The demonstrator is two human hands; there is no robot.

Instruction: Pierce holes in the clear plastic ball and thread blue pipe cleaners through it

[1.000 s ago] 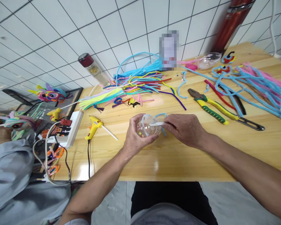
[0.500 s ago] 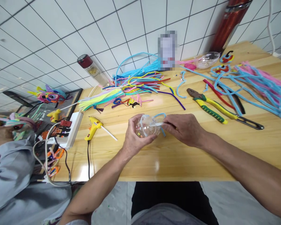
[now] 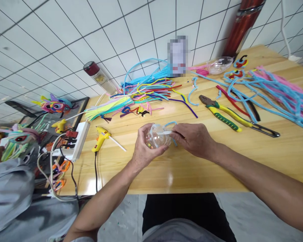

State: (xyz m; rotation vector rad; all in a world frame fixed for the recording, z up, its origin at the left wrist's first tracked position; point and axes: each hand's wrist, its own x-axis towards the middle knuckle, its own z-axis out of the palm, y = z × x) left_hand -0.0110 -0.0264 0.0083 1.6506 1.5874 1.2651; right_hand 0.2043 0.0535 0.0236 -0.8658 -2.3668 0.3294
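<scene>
Your left hand [image 3: 143,148] cups the clear ball [image 3: 157,140], right hand [image 3: 193,137] pinches a white strip [image 3: 164,132]: seemingly positioning; next likely needs steadiness.

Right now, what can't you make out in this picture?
Head view:
Held end of the white strip: hidden by the right hand.
Coloured bits inside the clear ball: too small to identify.
Pale upright object: blurred by pixelation.
Red flask: top cut off by the upper edge.
</scene>
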